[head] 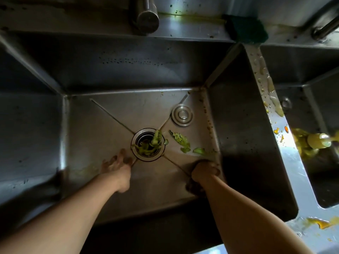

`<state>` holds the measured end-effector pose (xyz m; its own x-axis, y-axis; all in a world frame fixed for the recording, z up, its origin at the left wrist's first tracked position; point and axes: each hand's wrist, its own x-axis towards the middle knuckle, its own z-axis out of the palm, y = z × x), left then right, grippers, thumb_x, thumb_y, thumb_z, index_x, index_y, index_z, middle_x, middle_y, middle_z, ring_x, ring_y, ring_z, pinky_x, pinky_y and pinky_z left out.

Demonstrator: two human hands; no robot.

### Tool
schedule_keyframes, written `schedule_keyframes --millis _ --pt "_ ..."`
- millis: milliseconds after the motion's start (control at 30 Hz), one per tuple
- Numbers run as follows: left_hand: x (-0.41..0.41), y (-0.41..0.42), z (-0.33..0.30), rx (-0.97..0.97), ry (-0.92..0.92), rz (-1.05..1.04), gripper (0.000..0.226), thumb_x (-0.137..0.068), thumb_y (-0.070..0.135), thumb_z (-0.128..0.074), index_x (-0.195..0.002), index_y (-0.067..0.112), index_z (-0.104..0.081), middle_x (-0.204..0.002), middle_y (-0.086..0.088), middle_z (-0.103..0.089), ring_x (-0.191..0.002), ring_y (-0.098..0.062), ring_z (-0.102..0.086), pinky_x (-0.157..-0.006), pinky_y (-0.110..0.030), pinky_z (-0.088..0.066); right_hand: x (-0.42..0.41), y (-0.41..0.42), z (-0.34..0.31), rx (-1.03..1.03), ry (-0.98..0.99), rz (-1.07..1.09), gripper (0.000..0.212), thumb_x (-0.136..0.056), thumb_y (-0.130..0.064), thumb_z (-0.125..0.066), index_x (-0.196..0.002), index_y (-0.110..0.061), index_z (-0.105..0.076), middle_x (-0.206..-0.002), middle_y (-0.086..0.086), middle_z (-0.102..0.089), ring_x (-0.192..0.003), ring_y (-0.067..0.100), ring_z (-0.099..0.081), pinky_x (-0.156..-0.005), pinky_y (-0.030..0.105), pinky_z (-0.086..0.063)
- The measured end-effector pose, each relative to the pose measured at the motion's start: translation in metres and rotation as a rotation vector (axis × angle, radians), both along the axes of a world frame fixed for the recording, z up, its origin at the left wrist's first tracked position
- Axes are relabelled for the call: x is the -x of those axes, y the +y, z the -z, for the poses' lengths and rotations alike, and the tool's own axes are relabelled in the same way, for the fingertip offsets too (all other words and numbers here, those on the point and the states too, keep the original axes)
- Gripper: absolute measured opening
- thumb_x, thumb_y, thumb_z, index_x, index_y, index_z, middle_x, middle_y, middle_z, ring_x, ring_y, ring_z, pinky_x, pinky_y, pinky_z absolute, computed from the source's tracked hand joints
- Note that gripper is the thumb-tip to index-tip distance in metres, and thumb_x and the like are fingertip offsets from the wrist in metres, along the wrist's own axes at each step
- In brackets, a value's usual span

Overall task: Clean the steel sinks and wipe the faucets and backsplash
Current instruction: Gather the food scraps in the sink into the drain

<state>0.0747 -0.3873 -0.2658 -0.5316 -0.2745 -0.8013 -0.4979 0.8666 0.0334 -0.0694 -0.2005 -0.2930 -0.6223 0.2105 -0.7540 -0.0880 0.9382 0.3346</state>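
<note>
Fingers of the left hand, loosely spread and holding nothing, reach toward the near-left rim of the drain; fingers of the right hand are curled under, apparently bunched round something dark — a cloth or scourer, too blurred to name — and pressed to the sink floor right of the drain. The drain basket is clogged with green vegetable scraps, and further leaf scraps lie on the floor between drain and right hand, with the drain stopper set aside beyond them. Outward: the steel sink, its faucet at the far edge, a green scouring pad on the far ledge, and the yellow-smeared divider toward the right-hand basin. Step in hand, as judged: clearing debris before scrubbing. The next move calls for gathering the scraps out of the drain — not flushing them down.
</note>
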Motion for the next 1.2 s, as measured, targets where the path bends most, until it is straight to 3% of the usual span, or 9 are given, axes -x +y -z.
schedule_keyframes --millis 133,233,300,400,500,667,833,967,1200 --pt "0.001 0.000 0.000 -0.013 -0.014 -0.008 0.078 -0.079 0.007 -0.053 -0.147 0.031 -0.022 -0.153 -0.005 -0.001 -0.135 -0.025 -0.030 -0.113 -0.040 -0.026 -0.022 -0.029 0.002 0.364 0.083 0.186 0.055 -0.092 -0.022 -0.052 -0.140 -0.005 -0.033 -0.143 0.020 -0.034 -0.130 0.037 -0.038 -0.103 0.043 -0.036" --pt "-0.001 -0.003 0.001 -0.032 -0.033 0.008 0.077 -0.087 0.015 -0.054 -0.150 0.033 -0.014 -0.158 -0.005 0.007 -0.143 -0.028 -0.018 -0.116 -0.042 -0.017 -0.036 -0.064 -0.003 0.465 0.137 0.330 0.038 -0.101 -0.025 -0.036 -0.133 -0.006 -0.032 -0.138 0.019 -0.037 -0.123 0.034 -0.045 -0.101 0.040 -0.040" --pt "-0.003 -0.005 0.004 -0.050 -0.041 -0.015 0.075 -0.089 0.019 -0.052 -0.150 0.034 -0.012 -0.159 -0.003 0.009 -0.145 -0.027 -0.014 -0.116 -0.042 -0.014 -0.040 -0.082 -0.008 0.553 0.096 0.355 0.041 -0.101 -0.022 -0.035 -0.136 -0.003 -0.028 -0.140 0.020 -0.035 -0.124 0.035 -0.046 -0.100 0.038 -0.040" --pt "-0.005 -0.009 0.007 -0.072 -0.030 -0.079 0.073 -0.084 0.021 -0.052 -0.149 0.030 -0.019 -0.157 -0.004 -0.010 -0.141 -0.026 -0.026 -0.113 -0.042 -0.024 -0.036 -0.091 -0.015 0.570 0.040 0.327 0.055 -0.094 -0.016 -0.053 -0.139 -0.004 -0.024 -0.142 0.019 -0.035 -0.126 0.034 -0.046 -0.099 0.036 -0.042" --pt "-0.001 -0.012 0.000 -0.058 0.057 -0.065 0.058 -0.080 0.020 -0.054 -0.136 0.029 -0.039 -0.140 -0.002 -0.030 -0.128 -0.025 -0.040 -0.101 -0.037 -0.037 -0.018 -0.073 -0.034 0.621 0.185 0.369 0.048 -0.096 -0.019 -0.047 -0.138 -0.006 -0.028 -0.137 0.018 -0.042 -0.119 0.035 -0.050 -0.095 0.039 -0.045" --pt "0.011 -0.016 -0.002 0.002 0.153 -0.122 0.067 -0.079 0.016 -0.055 -0.141 0.025 -0.031 -0.140 0.000 -0.026 -0.125 -0.024 -0.041 -0.099 -0.039 -0.038 0.032 -0.008 -0.040 0.473 0.499 0.203 0.051 -0.098 -0.025 -0.047 -0.140 -0.013 -0.021 -0.136 0.018 -0.037 -0.115 0.036 -0.052 -0.091 0.042 -0.045" --pt "0.025 -0.020 0.009 0.065 0.176 -0.129 0.075 -0.086 0.020 -0.055 -0.149 0.021 -0.014 -0.157 0.002 -0.004 -0.141 -0.020 -0.023 -0.108 -0.041 -0.029 0.040 0.007 -0.008 0.298 0.427 -0.034 0.055 -0.098 -0.029 -0.044 -0.143 -0.019 -0.014 -0.134 0.018 -0.033 -0.111 0.030 -0.053 -0.090 0.038 -0.046" --pt "0.028 -0.023 0.015 0.093 0.161 -0.102 0.076 -0.085 0.018 -0.053 -0.150 0.022 -0.014 -0.158 0.003 0.002 -0.141 -0.020 -0.020 -0.109 -0.040 -0.030 0.029 -0.021 -0.002 0.528 0.433 0.004 0.048 -0.097 -0.024 -0.046 -0.140 -0.018 -0.024 -0.135 0.016 -0.035 -0.113 0.032 -0.050 -0.087 0.033 -0.041" --pt "0.030 -0.026 0.015 0.047 0.139 -0.133 0.078 -0.081 0.015 -0.055 -0.149 0.023 -0.017 -0.159 0.004 0.003 -0.142 -0.021 -0.018 -0.112 -0.042 -0.025 -0.022 -0.086 -0.002 0.789 0.184 -0.101 0.038 -0.097 -0.020 -0.043 -0.134 -0.022 -0.034 -0.136 0.011 -0.030 -0.100 0.033 -0.057 -0.079 0.034 -0.046"
